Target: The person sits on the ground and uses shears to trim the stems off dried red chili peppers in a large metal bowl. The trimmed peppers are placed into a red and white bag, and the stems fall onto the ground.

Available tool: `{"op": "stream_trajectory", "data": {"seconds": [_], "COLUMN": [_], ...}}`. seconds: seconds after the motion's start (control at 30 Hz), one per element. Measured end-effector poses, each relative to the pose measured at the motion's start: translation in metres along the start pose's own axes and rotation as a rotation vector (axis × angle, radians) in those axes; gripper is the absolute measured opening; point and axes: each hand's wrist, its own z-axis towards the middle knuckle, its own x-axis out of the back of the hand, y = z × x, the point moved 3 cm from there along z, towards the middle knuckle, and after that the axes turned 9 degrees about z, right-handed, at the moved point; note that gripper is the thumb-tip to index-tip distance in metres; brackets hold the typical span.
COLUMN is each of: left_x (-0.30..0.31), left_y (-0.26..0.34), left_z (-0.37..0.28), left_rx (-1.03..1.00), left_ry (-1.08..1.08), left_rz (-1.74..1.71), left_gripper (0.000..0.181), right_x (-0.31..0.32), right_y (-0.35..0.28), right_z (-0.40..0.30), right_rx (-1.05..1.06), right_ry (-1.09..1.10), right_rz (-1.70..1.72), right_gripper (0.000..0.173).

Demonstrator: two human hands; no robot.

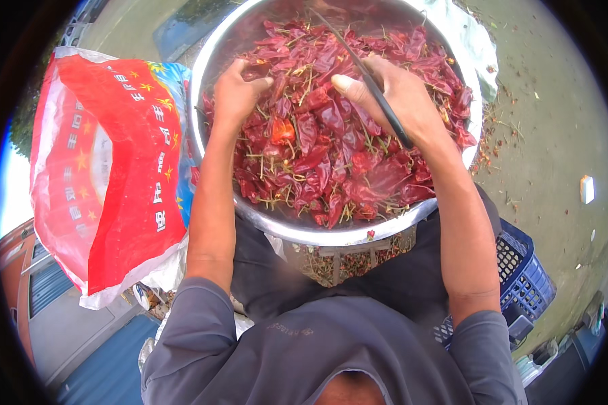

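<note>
A wide metal basin (304, 237) full of dried red chili peppers (329, 114) sits before me, above my knees. At its left side my left hand (237, 93) reaches in among the peppers. Its thumb stands apart from the fingers, whose tips are hidden, and nothing shows in its grip. My right hand (397, 98) is over the right half of the peppers. It holds a long thin blade-like tool, seemingly a knife (370, 81), between thumb and fingers. The black handle runs towards my wrist; the blade points to the far rim.
A red and white printed plastic sack (137, 167) stands against the basin's left side. A blue plastic crate (529, 278) is by my right leg. Pepper scraps (506, 121) litter the concrete ground, and a white sheet (479, 45) lies beyond the basin.
</note>
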Motion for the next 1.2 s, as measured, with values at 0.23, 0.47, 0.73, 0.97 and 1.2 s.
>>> {"op": "stream_trajectory", "data": {"seconds": [0.23,0.47,0.73,0.97,1.2], "left_x": [-0.035,-0.009,0.019,-0.001,-0.025], "left_y": [-0.011,-0.033,-0.016,-0.005,-0.019], "left_z": [0.009,0.000,-0.081,-0.157,-0.224], "left_rx": [-0.083,-0.072,-0.078,-0.157,-0.091], "left_ry": [-0.100,0.122,0.294,0.156,-0.027], "left_rz": [0.583,0.159,-0.305,-0.444,-0.428], "left_gripper": [0.042,0.051,0.029,0.030,0.034], "right_x": [-0.005,-0.006,-0.021,-0.066,-0.086], "right_y": [-0.004,-0.003,-0.023,-0.018,-0.029], "right_z": [-0.002,-0.013,-0.046,-0.107,-0.154], "right_rx": [-0.070,-0.010,-0.017,-0.078,-0.064], "right_ry": [-0.056,-0.050,-0.078,0.137,0.129], "right_rz": [0.029,-0.059,0.075,0.316,0.288], "right_gripper": [0.075,0.071,0.067,0.045,0.037]}}
